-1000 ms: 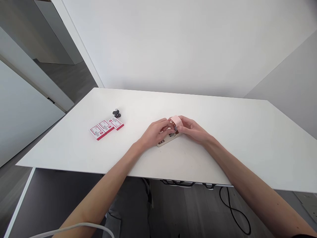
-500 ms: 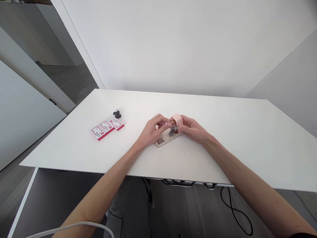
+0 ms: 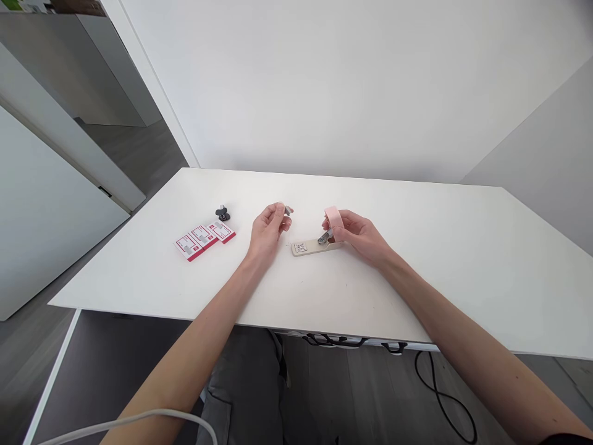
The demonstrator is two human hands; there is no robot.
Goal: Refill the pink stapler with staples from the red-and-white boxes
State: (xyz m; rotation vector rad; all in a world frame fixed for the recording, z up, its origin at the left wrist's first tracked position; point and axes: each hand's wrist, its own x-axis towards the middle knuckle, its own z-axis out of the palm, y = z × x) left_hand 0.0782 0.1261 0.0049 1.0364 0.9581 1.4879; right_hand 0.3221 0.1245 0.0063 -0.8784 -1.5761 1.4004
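My left hand (image 3: pixel 269 232) pinches a small grey piece (image 3: pixel 288 211) between thumb and fingertips, just above the white desk. I cannot make out the kind of this piece. To its right, my right hand (image 3: pixel 361 238) has its fingers closed around a pink curved band (image 3: pixel 333 220). The band joins, or stands at, the right end of a flat beige strip (image 3: pixel 312 247) with a dark square pattern on its left end. A shiny metal clip (image 3: pixel 325 237) sits by the band, tilted. My right fingers partly hide where these parts meet.
Several white and red cards (image 3: pixel 204 238) overlap at the left of the desk (image 3: pixel 440 266). A small black clip-like object (image 3: pixel 223 213) stands behind them. A white cable (image 3: pixel 134 419) crosses my left forearm, and a black cable (image 3: pixel 438 389) hangs below the desk edge.
My left hand has moved left, away from the metal clip, with the small grey piece in its fingers. The beige strip's left end has turned slightly away from me. My right hand stays at the pink band.
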